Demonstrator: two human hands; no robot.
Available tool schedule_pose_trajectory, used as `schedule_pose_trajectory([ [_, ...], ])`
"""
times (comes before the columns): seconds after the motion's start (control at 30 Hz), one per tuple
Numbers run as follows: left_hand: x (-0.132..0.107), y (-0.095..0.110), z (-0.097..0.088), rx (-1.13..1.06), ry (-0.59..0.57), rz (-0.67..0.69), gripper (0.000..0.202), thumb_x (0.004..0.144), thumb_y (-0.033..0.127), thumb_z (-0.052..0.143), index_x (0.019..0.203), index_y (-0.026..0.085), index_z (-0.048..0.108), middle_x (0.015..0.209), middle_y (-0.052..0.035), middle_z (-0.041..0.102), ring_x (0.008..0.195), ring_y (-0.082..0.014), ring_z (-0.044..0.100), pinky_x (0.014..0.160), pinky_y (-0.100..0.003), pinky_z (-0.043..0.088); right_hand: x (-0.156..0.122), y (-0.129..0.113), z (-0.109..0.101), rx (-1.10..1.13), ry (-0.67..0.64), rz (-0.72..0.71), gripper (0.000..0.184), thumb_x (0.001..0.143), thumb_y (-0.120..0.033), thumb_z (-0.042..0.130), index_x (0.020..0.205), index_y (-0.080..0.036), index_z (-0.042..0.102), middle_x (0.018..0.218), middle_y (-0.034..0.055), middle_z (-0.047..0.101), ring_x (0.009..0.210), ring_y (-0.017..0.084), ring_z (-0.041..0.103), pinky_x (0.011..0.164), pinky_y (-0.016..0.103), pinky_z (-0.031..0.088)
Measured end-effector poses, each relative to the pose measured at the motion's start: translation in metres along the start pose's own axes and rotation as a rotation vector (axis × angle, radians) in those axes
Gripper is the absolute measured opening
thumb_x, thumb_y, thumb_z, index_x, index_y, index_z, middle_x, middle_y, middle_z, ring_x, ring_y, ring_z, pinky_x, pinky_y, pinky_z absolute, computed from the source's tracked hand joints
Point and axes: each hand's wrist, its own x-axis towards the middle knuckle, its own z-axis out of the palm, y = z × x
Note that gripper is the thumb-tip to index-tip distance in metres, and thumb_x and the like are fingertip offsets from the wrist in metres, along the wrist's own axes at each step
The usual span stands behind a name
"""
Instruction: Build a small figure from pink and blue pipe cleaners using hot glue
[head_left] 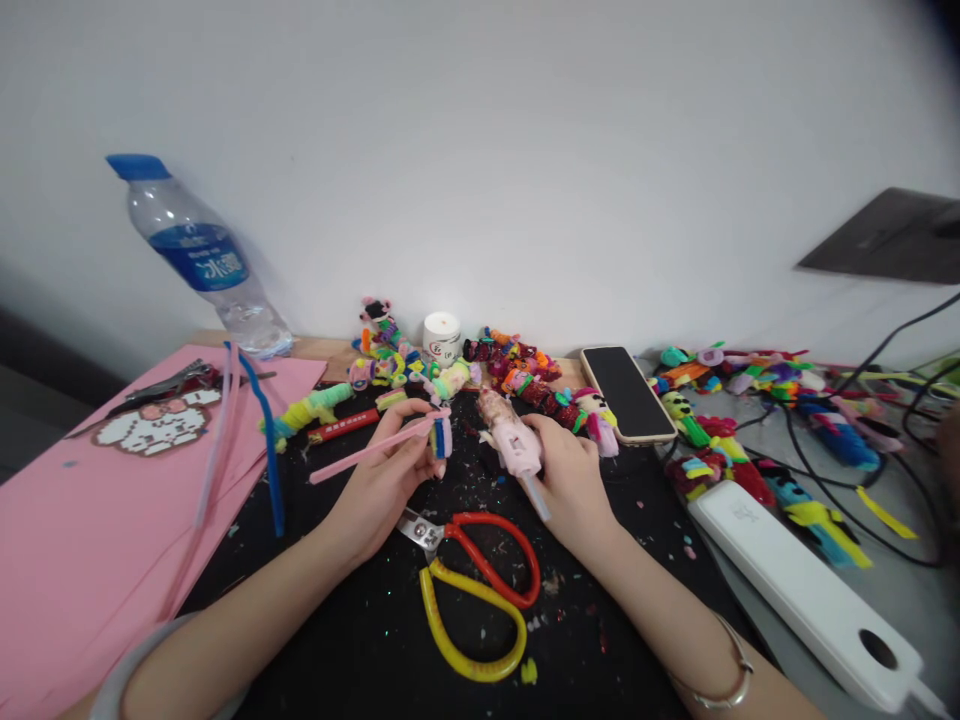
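My left hand (386, 485) pinches a small folded piece of fuzzy craft stems (441, 437) in blue, yellow and pink. A straight pink stem (371, 452) sticks out of it to the left. My right hand (574, 480) is wrapped round a pale pink hot glue gun (519, 445). Its stained nozzle end points away from me, and a clear glue stick (537, 498) pokes out of its back. Between my forearms, large scissors (495, 560) with one red and one yellow handle lie on the black mat (360, 620). Part of their blades is under my left hand.
Colourful fuzzy-stem figures (382, 365) line the wall beside a white jar (441, 340) and a phone (628, 393). Pink sheets (82, 540) and a water bottle (202, 255) are left; a white power strip (810, 600) and black cables (840, 500) are right.
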Motion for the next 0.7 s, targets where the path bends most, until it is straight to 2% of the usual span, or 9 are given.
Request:
schedule_pose_trajectory([
  [0.13, 0.000, -0.001, 0.002, 0.085, 0.028, 0.024, 0.016, 0.085, 0.023, 0.057, 0.100, 0.026, 0.052, 0.085, 0.0026, 0.050, 0.066, -0.0077, 0.048, 0.060, -0.020, 0.045, -0.001, -0.004, 0.003, -0.078, -0.014, 0.002, 0.040, 0.078, -0.022, 0.050, 0.118, -0.016, 0.051, 0.109, 0.0119, 0.062, 0.098, 0.030, 0.052, 0.083, 0.044, 0.035],
  [0.27, 0.000, -0.002, 0.001, 0.224, 0.013, 0.054, 0.015, 0.085, 0.027, 0.056, 0.099, 0.026, 0.051, 0.089, 0.0031, 0.052, 0.063, -0.0068, 0.050, 0.059, -0.020, 0.046, -0.002, -0.010, -0.002, -0.030, 0.023, -0.019, 0.049, 0.068, -0.016, 0.052, 0.117, -0.017, 0.051, 0.115, 0.0121, 0.055, 0.109, 0.032, 0.044, 0.091, 0.048, 0.032],
  [0.33, -0.002, -0.002, 0.001, 0.352, -0.018, 0.074, 0.015, 0.087, 0.030, 0.053, 0.101, 0.026, 0.051, 0.093, 0.0019, 0.053, 0.061, -0.0068, 0.051, 0.059, -0.021, 0.046, -0.004, -0.014, -0.006, 0.046, 0.070, -0.102, 0.055, 0.064, -0.015, 0.052, 0.119, -0.017, 0.048, 0.120, 0.0123, 0.050, 0.115, 0.032, 0.041, 0.095, 0.049, 0.030],
  [0.4, -0.004, -0.002, 0.000, 0.505, -0.058, 0.059, 0.015, 0.089, 0.032, 0.049, 0.101, 0.024, 0.052, 0.097, 0.0000, 0.055, 0.064, -0.0078, 0.054, 0.063, -0.023, 0.046, -0.007, -0.017, -0.010, 0.150, 0.124, -0.254, 0.057, 0.065, -0.017, 0.054, 0.122, -0.017, 0.046, 0.118, 0.0123, 0.048, 0.113, 0.030, 0.043, 0.095, 0.047, 0.031],
  [0.5, -0.008, -0.003, 0.001, 0.644, -0.121, 0.041, 0.019, 0.090, 0.033, 0.046, 0.106, 0.024, 0.052, 0.099, -0.0019, 0.058, 0.067, -0.0108, 0.054, 0.065, -0.025, 0.045, -0.014, -0.024, -0.012, 0.242, 0.183, -0.494, 0.048, 0.073, -0.020, 0.058, 0.120, -0.020, 0.048, 0.103, 0.0080, 0.053, 0.095, 0.023, 0.051, 0.083, 0.039, 0.038],
  [0.57, -0.009, -0.003, 0.003, 0.701, -0.160, 0.068, 0.019, 0.090, 0.031, 0.045, 0.106, 0.024, 0.054, 0.102, -0.0032, 0.058, 0.073, -0.0130, 0.055, 0.068, -0.026, 0.046, -0.017, -0.030, -0.011, 0.237, 0.142, -0.575, 0.039, 0.077, -0.020, 0.059, 0.116, -0.022, 0.052, 0.091, 0.0043, 0.057, 0.083, 0.019, 0.053, 0.077, 0.036, 0.037],
  [0.63, -0.010, -0.003, 0.004, 0.721, -0.187, 0.103, 0.018, 0.090, 0.028, 0.045, 0.104, 0.023, 0.056, 0.103, -0.0040, 0.059, 0.075, -0.0140, 0.056, 0.070, -0.027, 0.046, -0.019, -0.034, -0.010, 0.227, 0.151, -0.592, 0.025, 0.080, -0.020, 0.059, 0.105, -0.023, 0.057, 0.082, 0.0012, 0.059, 0.076, 0.017, 0.053, 0.074, 0.036, 0.035],
  [0.7, -0.009, -0.003, 0.005, 0.721, -0.195, 0.114, 0.017, 0.090, 0.027, 0.046, 0.103, 0.023, 0.057, 0.101, -0.0040, 0.059, 0.073, -0.0139, 0.057, 0.069, -0.027, 0.046, -0.019, -0.034, -0.010, 0.225, 0.130, -0.576, 0.015, 0.080, -0.019, 0.060, 0.094, -0.023, 0.058, 0.081, 0.0003, 0.062, 0.076, 0.017, 0.054, 0.075, 0.036, 0.034],
])
